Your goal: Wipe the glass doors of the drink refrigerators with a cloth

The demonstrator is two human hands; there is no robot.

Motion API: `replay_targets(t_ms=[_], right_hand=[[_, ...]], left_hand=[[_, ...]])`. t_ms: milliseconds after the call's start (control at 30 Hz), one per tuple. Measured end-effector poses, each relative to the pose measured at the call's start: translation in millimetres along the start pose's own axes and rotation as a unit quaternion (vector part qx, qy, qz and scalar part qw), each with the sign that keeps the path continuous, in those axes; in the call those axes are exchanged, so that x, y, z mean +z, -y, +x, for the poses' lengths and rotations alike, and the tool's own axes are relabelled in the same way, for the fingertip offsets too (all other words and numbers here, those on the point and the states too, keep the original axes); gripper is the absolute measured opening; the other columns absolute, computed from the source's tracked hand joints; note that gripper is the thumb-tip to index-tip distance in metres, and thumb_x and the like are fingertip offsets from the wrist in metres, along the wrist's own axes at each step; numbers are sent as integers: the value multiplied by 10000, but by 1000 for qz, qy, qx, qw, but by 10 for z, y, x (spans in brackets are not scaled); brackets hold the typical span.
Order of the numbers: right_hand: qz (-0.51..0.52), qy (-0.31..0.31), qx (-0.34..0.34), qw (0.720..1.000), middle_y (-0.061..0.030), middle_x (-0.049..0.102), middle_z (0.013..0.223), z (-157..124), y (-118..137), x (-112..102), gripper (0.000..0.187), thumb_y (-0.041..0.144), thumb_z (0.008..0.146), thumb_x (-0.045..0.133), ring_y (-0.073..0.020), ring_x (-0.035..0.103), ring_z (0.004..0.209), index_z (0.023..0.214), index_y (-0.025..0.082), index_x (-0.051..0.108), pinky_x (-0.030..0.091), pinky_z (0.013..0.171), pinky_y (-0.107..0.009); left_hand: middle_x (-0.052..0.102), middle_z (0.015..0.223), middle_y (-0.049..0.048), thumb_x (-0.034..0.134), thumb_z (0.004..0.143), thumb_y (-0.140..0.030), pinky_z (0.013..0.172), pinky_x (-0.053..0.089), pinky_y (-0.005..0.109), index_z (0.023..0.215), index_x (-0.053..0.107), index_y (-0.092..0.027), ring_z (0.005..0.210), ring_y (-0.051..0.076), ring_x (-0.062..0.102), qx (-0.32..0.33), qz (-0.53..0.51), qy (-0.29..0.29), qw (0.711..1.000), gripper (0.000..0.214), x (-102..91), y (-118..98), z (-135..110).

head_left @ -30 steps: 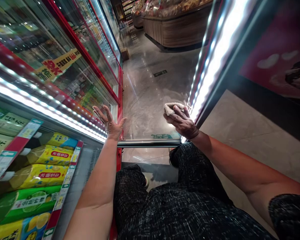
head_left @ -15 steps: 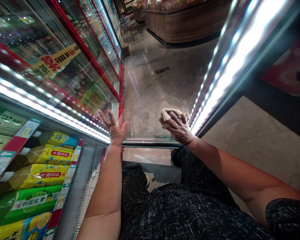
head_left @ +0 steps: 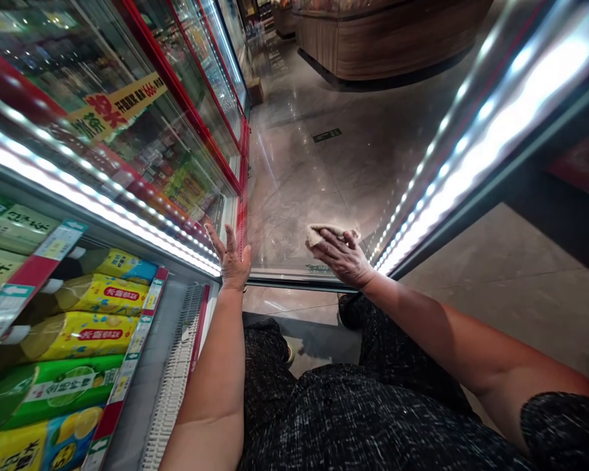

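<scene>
My right hand presses a folded beige cloth against the lower part of a clear glass door, close to the lit strip along its right side. The fingers lie over the cloth and hide much of it. My left hand is raised with its fingers spread and nothing held in them. It is near the door's left edge, by the lower end of the left light strip; whether it touches the glass I cannot tell.
Bottled drinks fill the cooler shelves at left, behind price rails. A white wire rack lies below. Red-framed cooler doors run along the left. A wood-panelled counter stands beyond the glass.
The cloth and my right hand have slid slightly left and down on the glass. My left hand appears a little further right and lower, while the whole view has shifted slightly.
</scene>
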State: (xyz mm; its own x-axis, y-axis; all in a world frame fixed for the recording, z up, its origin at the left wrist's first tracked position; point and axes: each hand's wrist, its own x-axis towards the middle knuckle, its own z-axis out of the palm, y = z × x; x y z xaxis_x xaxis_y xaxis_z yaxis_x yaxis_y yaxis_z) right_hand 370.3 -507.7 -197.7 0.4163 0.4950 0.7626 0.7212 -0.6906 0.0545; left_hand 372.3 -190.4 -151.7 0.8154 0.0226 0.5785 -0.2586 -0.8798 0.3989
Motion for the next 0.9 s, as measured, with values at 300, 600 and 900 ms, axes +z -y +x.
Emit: replay_targets(t_ms=[300,600,900], right_hand=[[45,19,14,999,10,623,1456,353,77,125,638,142,1001,520,-196,474,1451,1580,366,373,186,1303,-408],[28,36,-97,994,-18,604,1474,321,267,340,549,70,980,477,-136,446,1463,1503,234,496,137,1311,-335],[29,57,-94,994,-35,613,1462,582,478,619,488,87,1005,444,-141,485,1436,1461,236,536,225,1292,-376]], left_hand=[[-139,1729,-2,576,860,-96,1298,137,510,1634,208,-325,1564,238,-197,-37,-13,21,999,887,29,193,-144],[-72,1737,-2,580,854,-87,1297,134,525,1606,304,-332,1584,253,-138,-40,-9,31,999,838,-16,374,-174],[-86,1735,-5,566,857,-87,1283,203,496,1614,275,-342,1588,244,-116,-74,-23,25,997,850,-5,592,-238]])
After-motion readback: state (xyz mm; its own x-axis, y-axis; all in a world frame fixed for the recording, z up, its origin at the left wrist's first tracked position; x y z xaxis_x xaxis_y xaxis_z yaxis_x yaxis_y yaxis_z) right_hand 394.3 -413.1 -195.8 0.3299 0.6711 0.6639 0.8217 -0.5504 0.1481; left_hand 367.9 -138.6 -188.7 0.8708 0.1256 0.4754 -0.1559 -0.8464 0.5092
